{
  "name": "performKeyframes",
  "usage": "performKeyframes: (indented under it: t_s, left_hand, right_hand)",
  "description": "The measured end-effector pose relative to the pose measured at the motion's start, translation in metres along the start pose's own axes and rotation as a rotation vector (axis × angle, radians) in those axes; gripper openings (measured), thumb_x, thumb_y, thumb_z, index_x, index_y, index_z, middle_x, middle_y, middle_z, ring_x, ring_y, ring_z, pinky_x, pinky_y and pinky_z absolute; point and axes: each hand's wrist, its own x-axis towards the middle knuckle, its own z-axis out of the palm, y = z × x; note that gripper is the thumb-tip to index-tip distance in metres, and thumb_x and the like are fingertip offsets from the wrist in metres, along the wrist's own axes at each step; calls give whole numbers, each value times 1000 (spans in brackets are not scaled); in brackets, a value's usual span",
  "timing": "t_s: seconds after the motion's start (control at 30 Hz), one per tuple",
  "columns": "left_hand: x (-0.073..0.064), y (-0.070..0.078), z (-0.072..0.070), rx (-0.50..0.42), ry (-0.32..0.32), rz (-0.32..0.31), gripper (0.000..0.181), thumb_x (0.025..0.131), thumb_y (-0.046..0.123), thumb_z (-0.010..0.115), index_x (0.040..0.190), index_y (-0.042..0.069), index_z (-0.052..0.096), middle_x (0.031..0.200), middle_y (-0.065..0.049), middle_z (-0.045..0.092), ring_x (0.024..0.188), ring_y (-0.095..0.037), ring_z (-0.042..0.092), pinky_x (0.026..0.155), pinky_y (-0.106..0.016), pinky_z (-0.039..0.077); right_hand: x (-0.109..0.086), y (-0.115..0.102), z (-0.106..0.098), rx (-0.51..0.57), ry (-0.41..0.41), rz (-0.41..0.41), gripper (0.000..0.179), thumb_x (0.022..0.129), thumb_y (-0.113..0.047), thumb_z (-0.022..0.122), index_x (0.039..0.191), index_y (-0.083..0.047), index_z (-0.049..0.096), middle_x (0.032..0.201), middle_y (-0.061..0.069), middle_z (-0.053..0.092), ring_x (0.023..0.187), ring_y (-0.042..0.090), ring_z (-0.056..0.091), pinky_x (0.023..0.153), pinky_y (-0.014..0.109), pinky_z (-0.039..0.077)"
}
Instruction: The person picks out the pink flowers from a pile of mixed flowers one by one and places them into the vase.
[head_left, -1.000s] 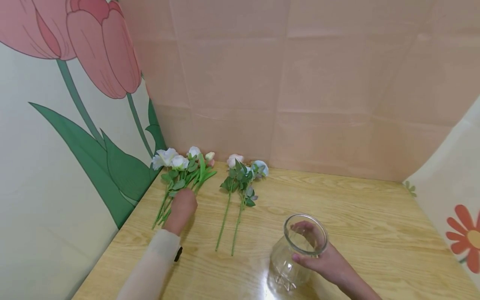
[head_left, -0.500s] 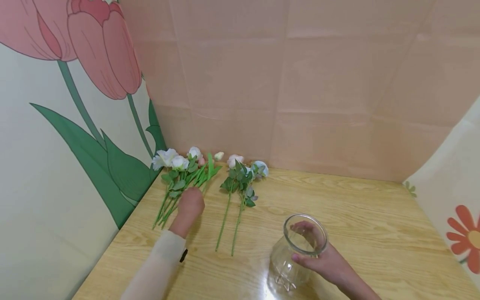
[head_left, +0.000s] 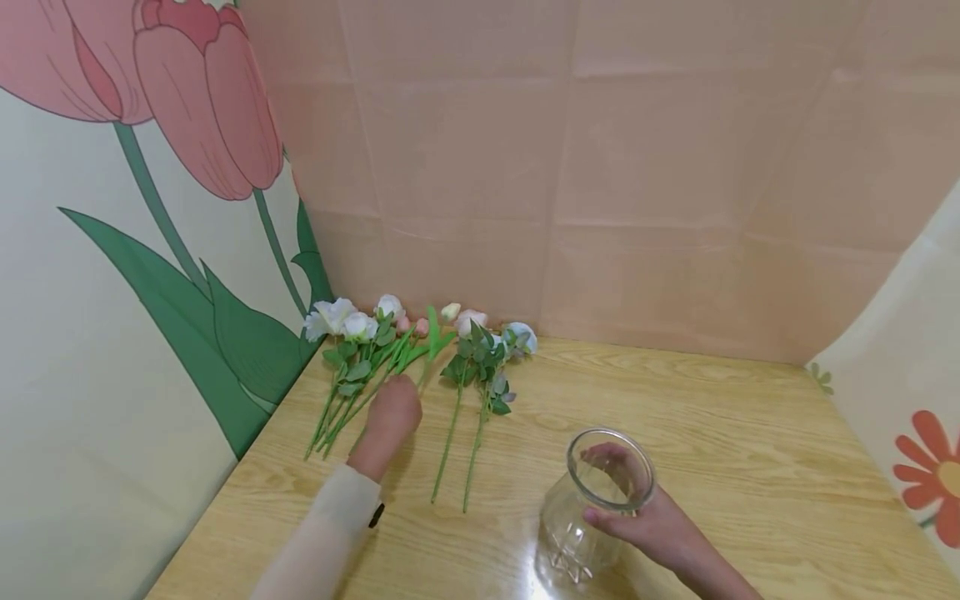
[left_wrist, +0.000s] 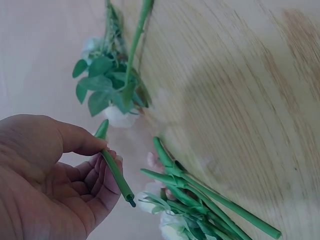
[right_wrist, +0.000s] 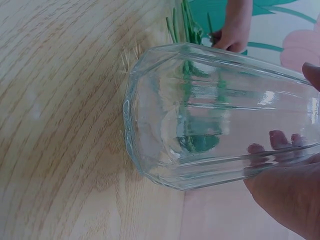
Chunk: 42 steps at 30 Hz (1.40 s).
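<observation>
Between thumb and fingers, my left hand [head_left: 392, 417] pinches the green stem of a tulip [head_left: 451, 312] with a pale yellow bud. The left wrist view has the cut end of that stem [left_wrist: 118, 177] poking out below the thumb. Just left of this hand lies a group of flowers with white blooms [head_left: 360, 325] and pink tulip buds [head_left: 422, 327]. My right hand [head_left: 663, 525] grips a clear glass vase [head_left: 558, 521] close under its rim, fingers wrapped round the far side. Upright on the table, the vase has nothing inside it.
Two long stems with a pale pink bloom [head_left: 470, 322] and a blue bloom [head_left: 522, 336] lie mid-table, right of my left hand. The wooden table [head_left: 712, 417] meets a pinkish backdrop [head_left: 637, 208] behind and a tulip-printed sheet [head_left: 112, 333] at left.
My left hand has shifted right, drawing the pale yellow tulip away from the left group toward the middle stems. A pink bud beside the group now shows. The right hand and vase stay put.
</observation>
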Motion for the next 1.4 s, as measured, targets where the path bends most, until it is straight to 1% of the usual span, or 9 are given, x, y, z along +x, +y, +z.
performKeyframes:
  t_s: [0.1,0.3,0.47,0.7,0.77,0.93,0.97,1.17,1.4]
  left_hand:
    - [-1,4,0,-20,8,0,16,93,2,62,101,-12,63,87,-17,63,74,-29,65,61,-38,58]
    - [-1,13,-2,31,8,52,13,92,3,64,97,-9,64,88,-16,64,79,-28,65,71,-38,58]
    - [-1,21,-1,15,20,58,12,94,5,64,93,-7,63,85,-16,63,75,-27,64,64,-37,57]
    - [-4,30,5,3,64,95,11,93,4,63,87,-5,62,79,-13,60,66,-24,61,57,-34,55]
    - [-3,33,7,4,52,99,10,93,4,63,89,-5,63,80,-13,61,67,-25,61,58,-34,56]
    - [-2,41,9,-22,16,106,10,96,4,62,95,-4,66,85,-15,64,73,-28,64,62,-37,57]
    - [-2,43,10,-22,21,113,9,96,4,62,95,-4,66,84,-16,64,73,-28,64,62,-38,57]
    - [-3,52,13,-62,30,103,14,95,5,64,98,-9,64,82,-16,63,69,-29,65,57,-37,57]
    - [-2,59,23,-72,36,96,25,95,4,62,109,-16,63,84,-17,64,62,-27,65,50,-35,55]
  right_hand:
    - [0,-1,0,-22,-1,-7,68,85,2,77,141,-7,40,139,18,48,136,-4,38,99,81,23]
    - [1,0,0,-35,-3,-19,68,84,3,77,141,-6,40,138,21,47,136,-2,39,101,77,26]
    - [2,2,0,12,-14,-34,67,84,5,75,141,-4,39,139,21,45,136,-4,36,96,86,19]
    - [2,3,0,8,-20,-30,67,85,4,75,141,-4,38,139,21,44,136,-7,34,94,88,18]
    - [2,3,1,6,-21,-18,67,86,3,75,141,-5,38,140,21,43,139,0,34,94,88,18]
    - [1,3,1,-6,-16,-2,67,86,2,75,141,-7,38,141,18,44,139,0,34,95,87,18]
    - [1,3,1,-7,-14,0,67,86,1,75,141,-7,39,141,17,45,135,-8,33,95,87,18]
    - [0,2,1,-11,-7,-6,68,86,1,76,142,-8,39,140,13,46,135,-8,34,95,87,19]
    - [0,1,1,-50,-4,-41,67,85,3,76,141,-6,40,138,20,48,134,-3,40,105,68,32]
